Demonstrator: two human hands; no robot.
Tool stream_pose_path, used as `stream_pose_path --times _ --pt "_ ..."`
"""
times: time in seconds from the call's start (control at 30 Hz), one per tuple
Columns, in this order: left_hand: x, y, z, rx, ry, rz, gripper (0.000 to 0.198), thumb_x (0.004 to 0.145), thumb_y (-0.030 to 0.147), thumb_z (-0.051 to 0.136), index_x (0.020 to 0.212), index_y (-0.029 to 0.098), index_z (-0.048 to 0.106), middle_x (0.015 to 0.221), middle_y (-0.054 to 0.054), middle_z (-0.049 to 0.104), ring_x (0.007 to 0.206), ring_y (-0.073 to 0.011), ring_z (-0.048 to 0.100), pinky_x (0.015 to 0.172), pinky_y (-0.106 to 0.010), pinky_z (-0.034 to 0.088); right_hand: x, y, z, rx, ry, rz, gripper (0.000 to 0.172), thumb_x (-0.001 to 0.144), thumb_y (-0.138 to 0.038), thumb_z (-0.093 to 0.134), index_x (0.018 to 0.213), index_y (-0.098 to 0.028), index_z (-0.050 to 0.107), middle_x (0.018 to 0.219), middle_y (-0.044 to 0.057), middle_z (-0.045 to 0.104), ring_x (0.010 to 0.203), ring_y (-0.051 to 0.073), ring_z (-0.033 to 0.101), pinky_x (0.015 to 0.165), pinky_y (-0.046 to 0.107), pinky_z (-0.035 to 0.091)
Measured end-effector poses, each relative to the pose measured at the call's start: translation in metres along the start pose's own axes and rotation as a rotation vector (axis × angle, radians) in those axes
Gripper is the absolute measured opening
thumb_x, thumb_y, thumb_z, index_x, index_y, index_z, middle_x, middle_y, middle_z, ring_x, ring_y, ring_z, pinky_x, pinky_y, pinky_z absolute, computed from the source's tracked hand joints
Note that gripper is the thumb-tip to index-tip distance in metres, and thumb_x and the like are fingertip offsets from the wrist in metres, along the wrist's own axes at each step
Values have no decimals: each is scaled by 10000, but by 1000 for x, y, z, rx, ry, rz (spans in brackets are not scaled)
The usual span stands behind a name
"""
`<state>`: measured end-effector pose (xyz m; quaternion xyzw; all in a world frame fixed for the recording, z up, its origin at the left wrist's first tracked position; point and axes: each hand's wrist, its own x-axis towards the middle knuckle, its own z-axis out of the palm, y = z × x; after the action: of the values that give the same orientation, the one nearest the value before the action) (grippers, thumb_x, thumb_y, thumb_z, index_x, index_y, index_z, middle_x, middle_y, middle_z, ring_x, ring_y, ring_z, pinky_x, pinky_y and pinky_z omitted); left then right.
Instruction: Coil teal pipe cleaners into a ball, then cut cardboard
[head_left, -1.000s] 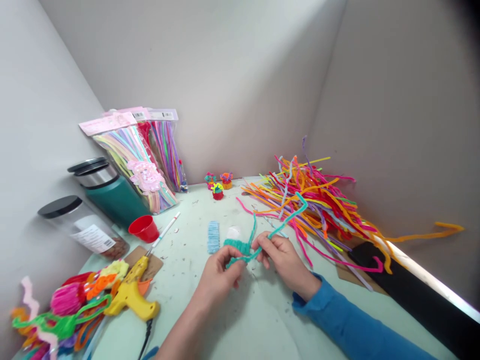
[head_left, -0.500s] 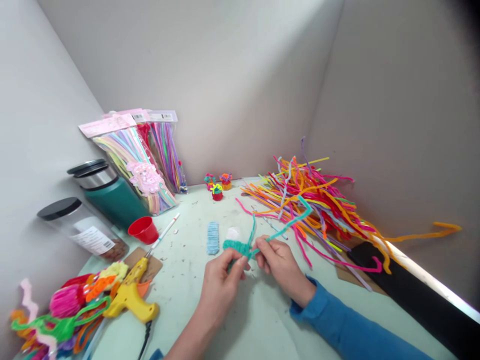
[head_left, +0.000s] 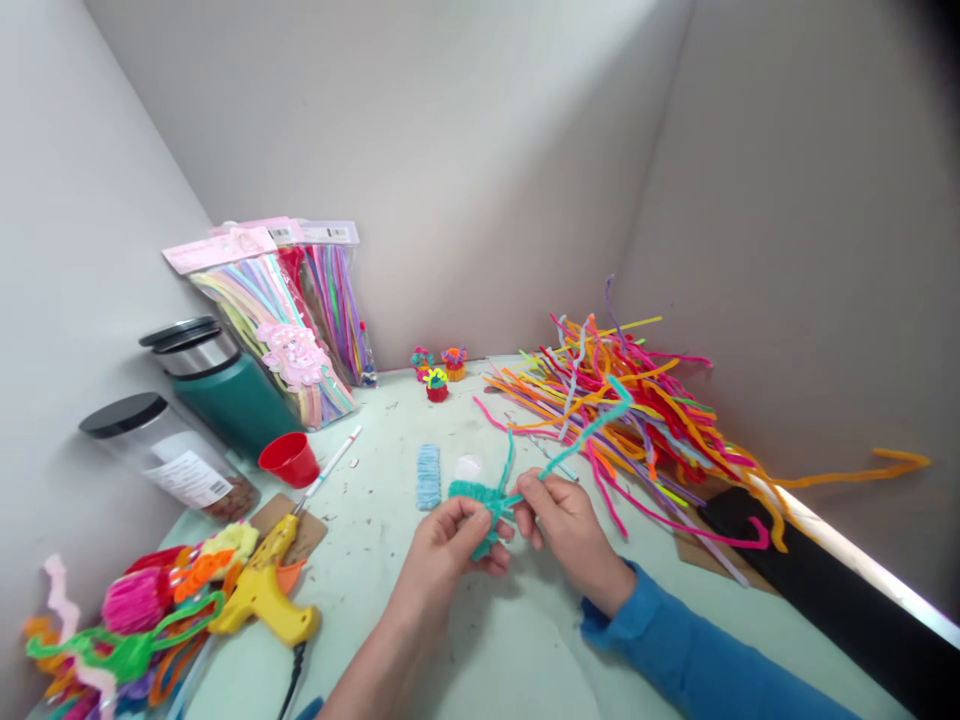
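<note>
Grey walls (head_left: 480, 180) stand behind the pale green bench (head_left: 367, 570), on which a pile of coloured stems (head_left: 637, 400) lies at the right of the frame. Slightly below the frame's centre, the left grip (head_left: 448, 545) pinches the fuzzy teal piece (head_left: 474, 490) between thumb and fingers, and this piece shows partly above the fingertips. Just beside it, the right grip (head_left: 566, 525) pinches a teal strand (head_left: 585, 438), whose bent end points toward the upper right.

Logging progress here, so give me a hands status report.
Left hand holding teal piece. Right hand pinching teal strand. Light-blue strip lies apart, not blocking.
</note>
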<state>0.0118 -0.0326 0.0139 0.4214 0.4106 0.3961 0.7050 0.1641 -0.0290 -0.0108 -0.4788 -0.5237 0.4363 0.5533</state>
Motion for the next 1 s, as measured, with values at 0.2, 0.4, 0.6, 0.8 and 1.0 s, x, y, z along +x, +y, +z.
stream_pose_path --times 0.2,0.4,0.6,0.8,1.0 --pt "4 -3 -1 -85 28 46 276 663 331 713 781 153 538 651 9 598 551 -123 592 573 -275 503 1 -5 1 144 -51 39 290 801 -426 553 671 -167 571 553 -32 543 449 79 441 470 210 364" --pt "7 -3 -2 57 123 67 326 563 311 777 747 146 565 648 -8 638 554 -148 618 597 -289 512 -1 -1 8 65 -114 109 215 730 -365 637 699 -153 612 564 -30 542 487 88 438 480 220 357" --pt "8 -4 -5 53 120 52 294 608 346 744 769 126 633 603 -32 656 550 -154 622 575 -270 504 -3 -2 10 193 -36 91 222 744 -360 632 655 -169 561 514 -54 481 492 90 428 517 228 353" --pt "8 -2 -7 115 155 55 288 620 333 734 801 117 676 565 -40 662 530 -148 609 567 -261 497 -3 -5 6 140 -144 65 205 799 -352 576 699 -175 550 520 -61 439 516 93 408 541 231 332" --pt "5 0 -6 190 216 74 323 718 425 624 714 104 664 528 -57 649 498 -149 598 551 -266 494 -2 -5 5 182 -50 48 238 811 -352 567 656 -173 540 505 -56 434 501 96 393 520 235 306"
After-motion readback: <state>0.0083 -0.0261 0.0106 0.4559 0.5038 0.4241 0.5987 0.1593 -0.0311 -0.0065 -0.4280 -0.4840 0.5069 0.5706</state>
